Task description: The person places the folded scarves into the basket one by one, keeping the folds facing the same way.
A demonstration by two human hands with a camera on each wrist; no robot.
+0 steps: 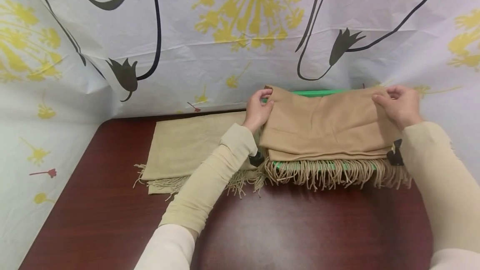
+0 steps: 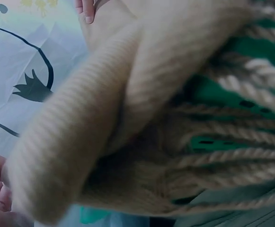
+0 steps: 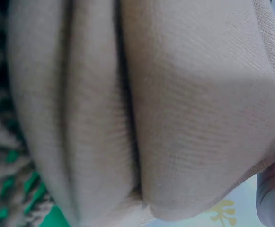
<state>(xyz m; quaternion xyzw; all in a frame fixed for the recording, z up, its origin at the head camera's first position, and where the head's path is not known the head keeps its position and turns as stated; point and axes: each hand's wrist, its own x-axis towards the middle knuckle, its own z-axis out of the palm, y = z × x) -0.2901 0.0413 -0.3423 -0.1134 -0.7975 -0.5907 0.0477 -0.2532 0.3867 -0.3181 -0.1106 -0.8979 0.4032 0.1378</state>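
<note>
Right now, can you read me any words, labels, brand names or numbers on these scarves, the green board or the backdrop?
There is no readable text in any view.
The folded tan scarf held by the left hand and right hand: no label shows.
The paler scarf: plain.
The green board: no markings.
The backdrop sheet: only flower prints.

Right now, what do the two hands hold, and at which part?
Both hold the folded tan scarf: the left hand grips its far left corner, the right hand its far right corner.
</note>
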